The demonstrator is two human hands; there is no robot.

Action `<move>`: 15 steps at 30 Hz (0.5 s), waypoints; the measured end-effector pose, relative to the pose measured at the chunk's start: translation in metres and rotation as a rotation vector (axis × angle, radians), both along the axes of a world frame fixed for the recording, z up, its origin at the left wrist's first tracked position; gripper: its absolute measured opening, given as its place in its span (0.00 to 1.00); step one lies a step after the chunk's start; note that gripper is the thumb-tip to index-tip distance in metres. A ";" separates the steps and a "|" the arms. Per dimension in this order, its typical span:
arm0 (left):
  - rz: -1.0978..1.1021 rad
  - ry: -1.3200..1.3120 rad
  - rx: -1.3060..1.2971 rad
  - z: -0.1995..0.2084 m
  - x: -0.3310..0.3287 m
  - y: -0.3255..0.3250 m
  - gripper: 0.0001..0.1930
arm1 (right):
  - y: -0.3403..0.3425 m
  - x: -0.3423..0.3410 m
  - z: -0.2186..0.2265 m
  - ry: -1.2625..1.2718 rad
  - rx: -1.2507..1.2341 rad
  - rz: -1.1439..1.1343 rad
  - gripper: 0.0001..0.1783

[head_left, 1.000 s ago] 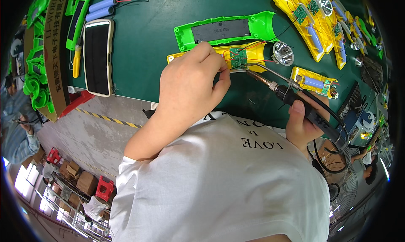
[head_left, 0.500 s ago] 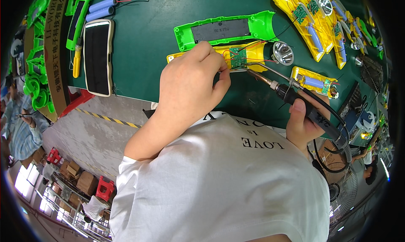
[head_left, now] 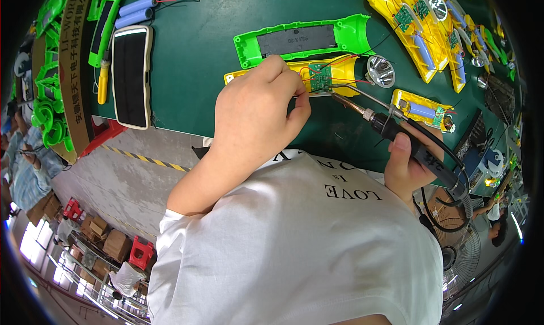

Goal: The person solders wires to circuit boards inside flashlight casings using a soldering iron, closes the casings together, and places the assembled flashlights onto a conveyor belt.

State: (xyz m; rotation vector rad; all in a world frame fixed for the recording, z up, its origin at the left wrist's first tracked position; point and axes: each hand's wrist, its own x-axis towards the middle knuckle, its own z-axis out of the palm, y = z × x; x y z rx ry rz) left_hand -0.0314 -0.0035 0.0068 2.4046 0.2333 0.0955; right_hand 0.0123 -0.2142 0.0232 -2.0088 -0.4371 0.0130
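My right hand (head_left: 409,162) grips a soldering iron (head_left: 416,146) with a thin metal feed tube clamped alongside. Its tip reaches the lower edge of a small green circuit board (head_left: 320,77). That board lies in a yellow flashlight housing half (head_left: 345,69), with red and black wires running from it. Over the housing's left part, my left hand (head_left: 258,107) is closed in a pinch; its fingertips are partly hidden, and what they hold cannot be made out. A round silver reflector (head_left: 380,72) sits just right of the housing. Directly behind is a green housing half (head_left: 354,35) with a black insert.
Left on the green table (head_left: 192,93) lie a phone (head_left: 131,76), a yellow-handled tool (head_left: 103,84), blue battery cells (head_left: 136,11) and a carton (head_left: 73,70) of green parts. Several yellow housings (head_left: 405,22) lie at the right back; a smaller yellow assembly (head_left: 422,110) is nearer the iron.
Both hands and the soldering iron stay almost exactly in place. In the background at far left, a person has shifted slightly.
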 end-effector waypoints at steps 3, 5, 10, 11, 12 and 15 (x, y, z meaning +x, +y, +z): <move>0.005 -0.004 0.005 0.000 0.000 0.000 0.04 | -0.001 -0.001 0.000 -0.007 0.012 -0.007 0.14; 0.006 -0.004 0.006 -0.001 0.000 0.000 0.04 | 0.001 -0.001 0.000 -0.007 0.015 -0.009 0.14; 0.000 -0.009 0.005 -0.001 0.001 0.000 0.04 | 0.002 0.000 0.002 0.018 0.036 -0.016 0.14; 0.001 -0.009 0.005 -0.001 0.000 0.000 0.04 | 0.001 0.000 0.002 0.022 0.038 -0.010 0.14; 0.001 -0.007 0.002 -0.001 0.000 0.000 0.04 | 0.001 0.000 0.001 0.027 0.039 -0.004 0.14; 0.002 -0.010 0.000 -0.001 0.001 0.000 0.04 | 0.000 0.000 0.001 0.010 0.028 -0.005 0.15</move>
